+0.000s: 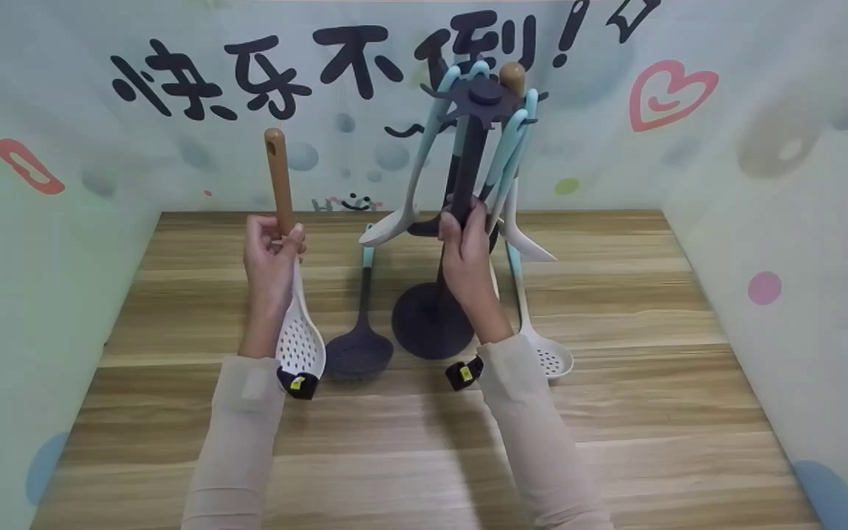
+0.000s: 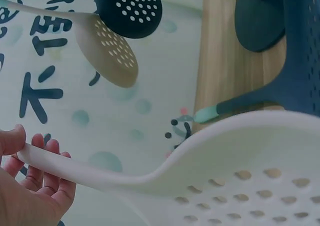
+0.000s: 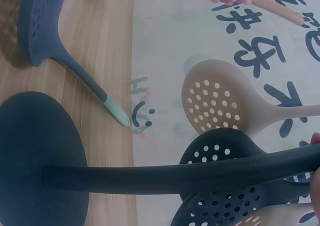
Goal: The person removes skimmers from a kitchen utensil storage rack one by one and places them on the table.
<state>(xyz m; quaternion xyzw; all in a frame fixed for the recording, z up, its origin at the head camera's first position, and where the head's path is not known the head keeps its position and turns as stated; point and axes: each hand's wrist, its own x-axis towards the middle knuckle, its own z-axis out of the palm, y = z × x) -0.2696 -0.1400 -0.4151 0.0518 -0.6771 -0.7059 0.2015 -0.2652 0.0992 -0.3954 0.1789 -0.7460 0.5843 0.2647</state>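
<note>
My left hand [image 1: 268,254] holds a white skimmer [image 1: 302,342] with a wooden handle, its perforated head hanging down by my forearm. In the left wrist view the fingers and thumb pinch the white neck, and the holed head [image 2: 240,156] fills the lower right. My right hand [image 1: 468,254] grips the dark pole of a utensil stand [image 1: 424,324]. Around the stand's top hang several utensils with pale blue handles and one with a wooden handle. Holed heads, one beige [image 3: 215,98] and others dark, hang beside the pole in the right wrist view.
On the wood-grain table [image 1: 394,456], a dark slotted ladle [image 1: 359,353] lies between the left hand and the stand's round base. A white slotted ladle [image 1: 553,359] lies right of the base, partly behind the right sleeve. Printed backdrop walls [image 1: 785,221] enclose the table's back and sides.
</note>
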